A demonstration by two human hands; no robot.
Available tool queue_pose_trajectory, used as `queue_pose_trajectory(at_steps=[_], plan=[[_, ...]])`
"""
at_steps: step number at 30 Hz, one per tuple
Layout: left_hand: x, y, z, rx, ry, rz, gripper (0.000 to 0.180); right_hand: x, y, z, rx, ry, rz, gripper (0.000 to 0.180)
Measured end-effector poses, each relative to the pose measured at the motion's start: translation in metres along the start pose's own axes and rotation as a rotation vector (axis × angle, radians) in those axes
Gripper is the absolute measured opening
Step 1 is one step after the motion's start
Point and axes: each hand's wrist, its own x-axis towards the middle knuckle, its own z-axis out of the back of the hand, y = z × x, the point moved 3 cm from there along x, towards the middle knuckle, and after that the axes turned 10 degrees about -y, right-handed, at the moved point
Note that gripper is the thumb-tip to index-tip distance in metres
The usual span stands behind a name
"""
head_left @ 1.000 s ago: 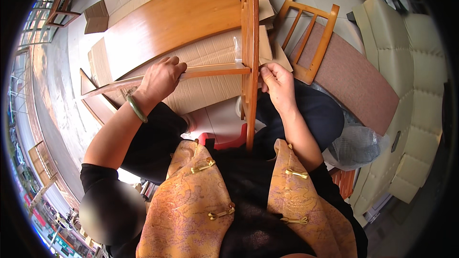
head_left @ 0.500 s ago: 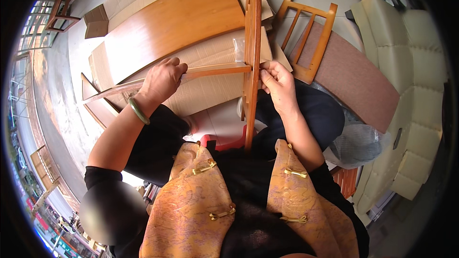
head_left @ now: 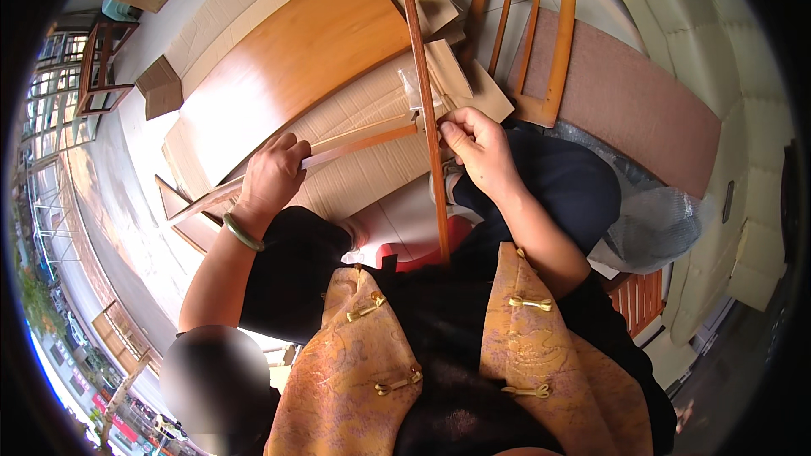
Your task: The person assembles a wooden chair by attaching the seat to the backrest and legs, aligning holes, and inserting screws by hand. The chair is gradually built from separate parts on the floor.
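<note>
My left hand [head_left: 272, 173] is closed round a long, narrow wooden rail [head_left: 359, 145], which slants from the lower left up toward the middle. The rail's right end lies beside a tall wooden upright [head_left: 428, 101], seen nearly edge-on; whether the two touch I cannot tell. My right hand [head_left: 480, 150] is at the upright's right side, thumb and fingers pinched together close to the level of the rail's end. Whatever is between those fingertips is hidden. The upright's lower end reaches down to my lap, between my knees.
A varnished wooden panel [head_left: 312, 42] lies on flattened cardboard [head_left: 372, 173] ahead. To the right are a slatted wooden frame [head_left: 557, 63], a reddish-brown board [head_left: 629, 97] and bubble wrap [head_left: 655, 228]. A cream sofa [head_left: 743, 169] stands at far right; a red stool [head_left: 460, 232] shows below me.
The upright has turned from a broader view to nearly edge-on, its top leaning left. The rail's right end has shifted left and slightly down. Both hands keep their closed poses.
</note>
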Motion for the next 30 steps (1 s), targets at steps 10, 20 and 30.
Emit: queue_pose_trajectory(at_steps=[10, 20, 30], plan=[[0.0, -0.004, -0.002, -0.02, 0.022, -0.022, 0.014, -0.004, 0.009, 0.002, 0.062, 0.087, 0.017, 0.014], [0.002, -0.01, 0.003, 0.035, 0.032, 0.011, 0.01, -0.003, 0.004, 0.004, 0.024, 0.051, -0.018, 0.012], [0.002, -0.004, -0.002, 0.077, 0.019, 0.022, 0.007, -0.004, -0.003, 0.0, 0.065, 0.047, -0.018, 0.017]])
